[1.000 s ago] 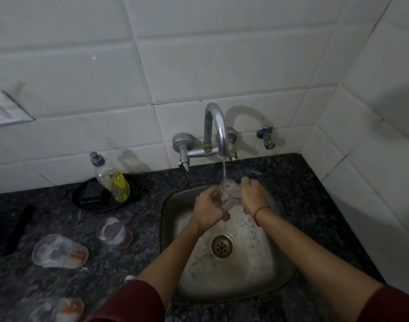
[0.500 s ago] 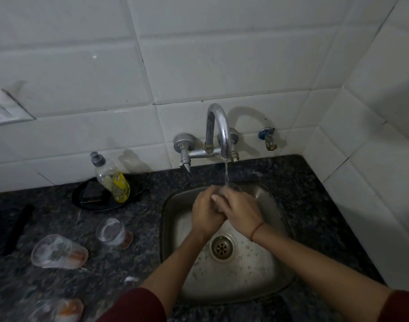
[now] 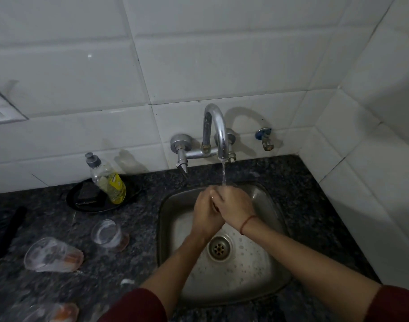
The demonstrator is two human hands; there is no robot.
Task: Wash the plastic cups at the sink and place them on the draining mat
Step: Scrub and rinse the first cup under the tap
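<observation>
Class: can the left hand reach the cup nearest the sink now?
Probably yes: the cup lies on the counter left of the sink, nothing between, but the left hand is clasped with the right hand.

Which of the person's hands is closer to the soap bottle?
Left. The left hand is over the sink, right of the bottle; the right hand touches it on its far side, farther away.

Single view, head-worn, wide-angle. It looks forward and steeply down from above the front edge of the counter [image 3: 303,194], close in. The sink [image 3: 256,263] lies just right of centre. The tap [image 3: 218,126] and back wall [image 3: 198,54] fill the upper half. The side wall [image 3: 384,135] closes the right edge, its lines bowed by the lens.
</observation>
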